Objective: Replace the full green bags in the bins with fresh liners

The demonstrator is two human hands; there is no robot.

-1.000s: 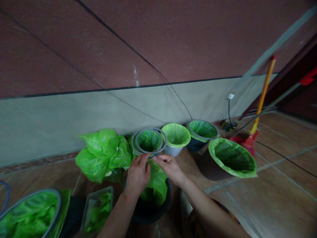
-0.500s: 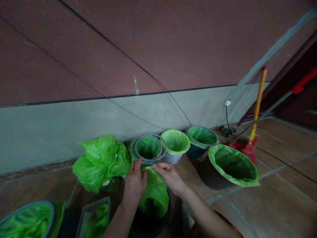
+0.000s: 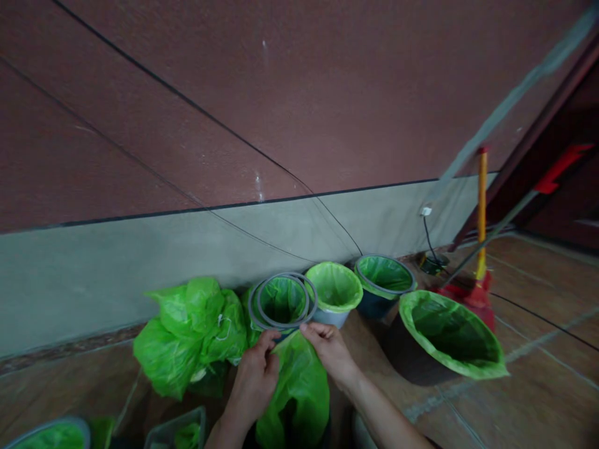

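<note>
While left hand [image 3: 255,380] pinches green bag [image 3: 299,390] edge, right hand [image 3: 331,351] grip clenched on same bag.

Bins crowd the foot of the wall at centre frame. A ringed bin [image 3: 282,302] stands just beyond the green bag [image 3: 299,386] pinched by the left hand [image 3: 255,383] and right hand [image 3: 331,352], with a pale bin [image 3: 334,288], dark bin [image 3: 384,279] and wide bin [image 3: 452,333] rightward. A heap of bags [image 3: 189,330] blocks the left. Bare floor [image 3: 528,399] lies open at lower right, before the broom [image 3: 481,249].
</note>
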